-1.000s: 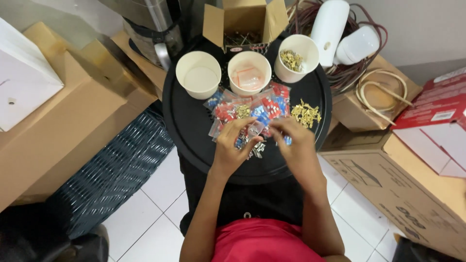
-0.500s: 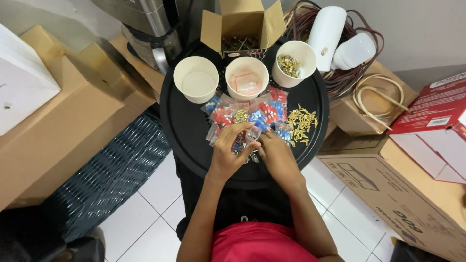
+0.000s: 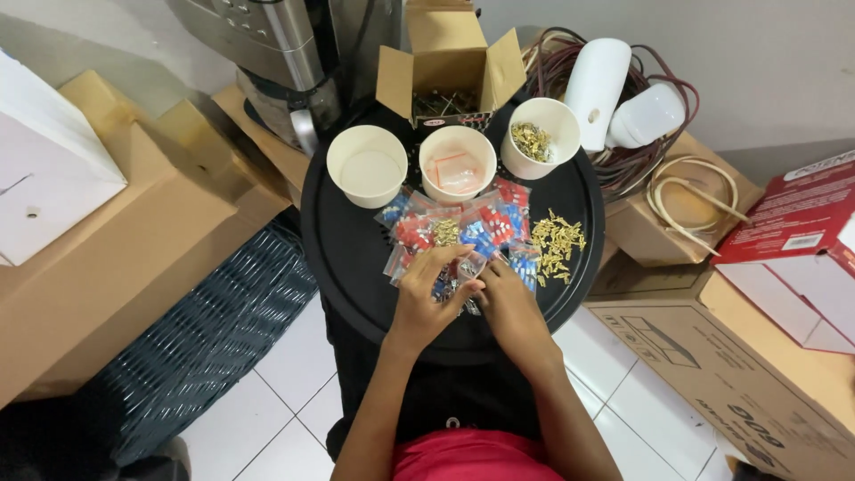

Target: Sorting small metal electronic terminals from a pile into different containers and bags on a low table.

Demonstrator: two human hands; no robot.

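left hand (image 3: 426, 298) fingers pinch small bag (image 3: 469, 267) | right hand (image 3: 509, 303) steadies it | bags (image 3: 463, 227) piled close on bench (image 3: 356, 258)

Round black table (image 3: 356, 267) at centre. White tile floor (image 3: 267, 401) below it. Grey wall (image 3: 757, 62) behind. Cardboard boxes (image 3: 134, 240) left of table, dark woven basket (image 3: 196, 356) at its lower left, more boxes (image 3: 712, 374) right. Even light.

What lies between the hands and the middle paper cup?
In the head view, small clear bags of red and blue connectors cover the black round tray between the hands and the middle paper cup.
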